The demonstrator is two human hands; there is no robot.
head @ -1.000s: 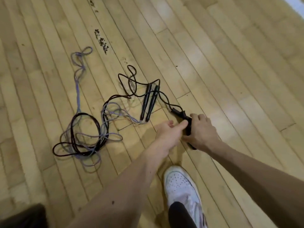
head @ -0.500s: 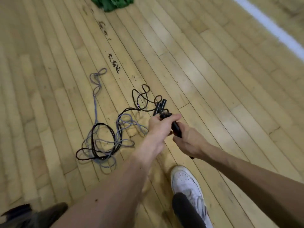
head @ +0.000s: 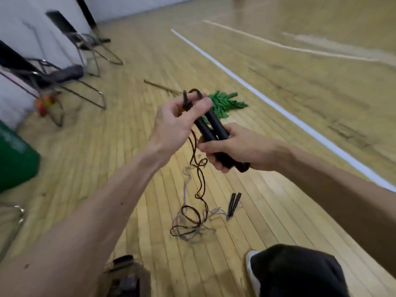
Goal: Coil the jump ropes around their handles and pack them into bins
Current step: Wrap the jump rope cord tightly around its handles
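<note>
Black handles [head: 215, 123], two laid side by side, sit in the right hand [head: 235, 148], whose fingers wrap round their lower half. The left hand [head: 173, 123] pinches the black rope [head: 193, 146] just above the handle tops, where a short loop stands up. The remainder of that rope hangs to the wooden floor [head: 278, 211] and ends in a pile tangled with a pale grey rope [head: 215, 211]. A second pair of handles [head: 234, 204] lies on the floor beside the pile.

The step in hand appears to be the first wrap.

1. Keep both handles parallel and pressed together.
2. Lay the first turn near the top ends, snug, each turn touching the last.
3. Draw slack upward slowly so the black rope slides free of the grey one. If it snags, stop and separate them.

A green container [head: 15, 155] at the left edge may be a bin; this cannot be confirmed.
</note>
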